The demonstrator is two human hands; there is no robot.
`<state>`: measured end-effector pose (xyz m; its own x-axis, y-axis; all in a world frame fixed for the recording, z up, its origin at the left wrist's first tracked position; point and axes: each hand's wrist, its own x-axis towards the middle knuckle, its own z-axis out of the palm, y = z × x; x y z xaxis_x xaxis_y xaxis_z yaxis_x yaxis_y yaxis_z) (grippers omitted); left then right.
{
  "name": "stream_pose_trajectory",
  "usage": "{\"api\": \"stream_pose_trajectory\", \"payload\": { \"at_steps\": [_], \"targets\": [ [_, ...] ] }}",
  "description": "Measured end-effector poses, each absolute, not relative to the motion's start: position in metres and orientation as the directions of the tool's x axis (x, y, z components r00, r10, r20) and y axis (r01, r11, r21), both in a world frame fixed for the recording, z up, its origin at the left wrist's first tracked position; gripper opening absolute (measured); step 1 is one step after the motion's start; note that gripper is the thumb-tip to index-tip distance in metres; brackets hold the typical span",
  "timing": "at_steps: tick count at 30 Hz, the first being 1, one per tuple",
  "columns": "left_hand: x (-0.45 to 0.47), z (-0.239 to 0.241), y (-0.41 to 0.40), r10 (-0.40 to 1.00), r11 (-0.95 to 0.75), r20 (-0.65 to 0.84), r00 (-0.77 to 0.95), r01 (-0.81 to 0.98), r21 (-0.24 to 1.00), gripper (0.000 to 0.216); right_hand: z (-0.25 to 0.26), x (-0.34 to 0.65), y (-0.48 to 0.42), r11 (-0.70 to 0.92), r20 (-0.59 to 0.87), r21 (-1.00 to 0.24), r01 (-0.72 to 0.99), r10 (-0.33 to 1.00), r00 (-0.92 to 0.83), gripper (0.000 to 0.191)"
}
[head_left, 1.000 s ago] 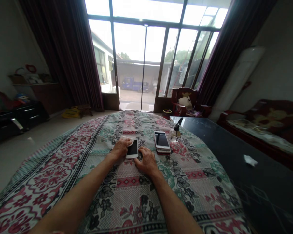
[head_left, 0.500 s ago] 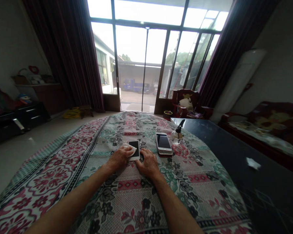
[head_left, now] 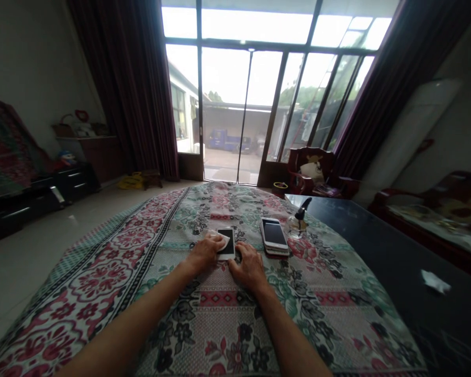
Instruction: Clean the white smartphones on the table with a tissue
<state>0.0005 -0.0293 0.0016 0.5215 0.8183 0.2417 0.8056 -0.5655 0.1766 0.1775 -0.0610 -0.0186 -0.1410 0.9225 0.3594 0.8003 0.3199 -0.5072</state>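
A white smartphone (head_left: pixel 230 247) with a dark screen lies face up on the patterned tablecloth (head_left: pixel 220 327). My left hand (head_left: pixel 204 253) is closed on a white tissue (head_left: pixel 222 240) and presses it against the left part of the screen; its fingertips are partly hidden by the tissue. At the phone's lower right corner, my right hand (head_left: pixel 249 266) holds the edge, thumb at the bottom and fingers along the right side. To the right of that hand rests a small stack of phones (head_left: pixel 275 234), a white one on top. Just beyond stands a clear bottle with a black spray top (head_left: pixel 301 213).
A dark glossy table (head_left: pixel 361 235) adjoins on the right, with a crumpled white tissue (head_left: pixel 435 283) on it. Behind are a wooden armchair (head_left: pixel 308 173), a sofa (head_left: pixel 435 209) and glass doors (head_left: pixel 235 120). Dark drawers (head_left: pixel 78 180) stand at the left.
The whole view has shifted, so everything appears farther right. My hands keep their places on the phone and tissue, with hardly any movement relative to them.
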Motion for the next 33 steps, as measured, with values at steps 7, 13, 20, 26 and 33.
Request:
{"api": "stream_pose_trajectory", "payload": {
  "at_steps": [7, 13, 20, 26, 33],
  "targets": [
    [0.003, 0.011, -0.030, 0.785, -0.612, 0.204, 0.585, 0.783, 0.110, 0.032, -0.017, 0.176, -0.062, 0.313, 0.358, -0.517, 0.797, 0.925, -0.131, 0.036],
    [0.017, 0.015, 0.023, 0.821, -0.558, 0.238, 0.519, 0.817, 0.143, 0.034, -0.017, 0.176, -0.062, 0.324, 0.371, -0.519, 0.791, 0.919, -0.133, 0.037],
    [0.036, 0.017, 0.024, 0.829, -0.548, 0.230, 0.510, 0.823, 0.150, 0.030, -0.013, 0.179, -0.061, 0.344, 0.355, -0.535, 0.772, 0.920, -0.164, 0.037],
    [0.014, 0.008, -0.017, 0.729, -0.675, 0.265, 0.631, 0.727, 0.127, 0.030, -0.015, 0.181, -0.058, 0.353, 0.360, -0.538, 0.766, 0.917, -0.169, 0.037],
    [-0.015, 0.004, -0.058, 0.613, -0.787, 0.320, 0.722, 0.595, 0.164, 0.031, -0.016, 0.181, -0.059, 0.335, 0.351, -0.542, 0.771, 0.923, -0.154, 0.036]
  ]
}}
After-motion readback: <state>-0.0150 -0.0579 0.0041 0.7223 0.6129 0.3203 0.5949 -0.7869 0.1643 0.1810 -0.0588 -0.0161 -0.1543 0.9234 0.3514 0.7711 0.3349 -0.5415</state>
